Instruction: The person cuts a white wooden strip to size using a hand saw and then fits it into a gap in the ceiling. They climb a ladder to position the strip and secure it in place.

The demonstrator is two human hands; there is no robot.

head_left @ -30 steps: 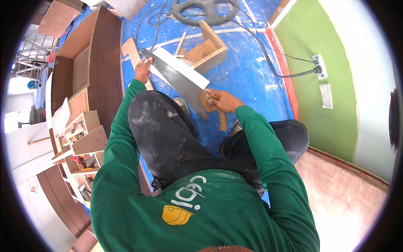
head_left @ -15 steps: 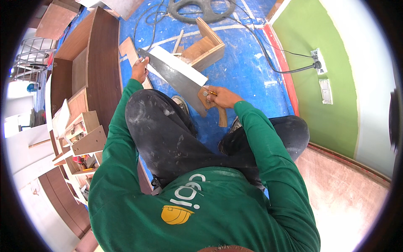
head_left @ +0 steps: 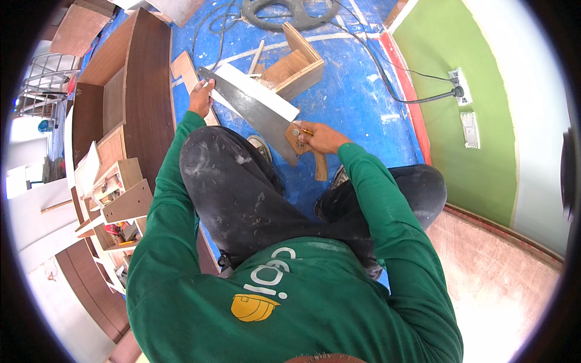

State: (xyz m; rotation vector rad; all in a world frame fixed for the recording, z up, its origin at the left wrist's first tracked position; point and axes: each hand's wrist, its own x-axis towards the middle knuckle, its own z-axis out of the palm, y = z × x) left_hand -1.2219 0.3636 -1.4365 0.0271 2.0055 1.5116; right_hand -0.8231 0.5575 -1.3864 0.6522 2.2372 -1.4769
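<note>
A handsaw (head_left: 251,111) with a broad grey blade and a wooden handle lies slanted across my view, over a white board (head_left: 259,91). My left hand (head_left: 201,97) is closed on the narrow tip of the blade. At the other end my right hand (head_left: 322,138) grips the saw near its handle. A yellow pencil (head_left: 307,131) pokes out between the right hand's fingers. The blade hides part of the white board beneath it.
An open plywood box (head_left: 302,75) sits on the blue floor (head_left: 357,97) just beyond. A dark wood cabinet (head_left: 148,72) stands at left. Cables (head_left: 387,85) run to a socket (head_left: 461,91) on the green wall at right.
Almost nothing differs. Both hands keep their hold on the saw, with only a very slight shift.
</note>
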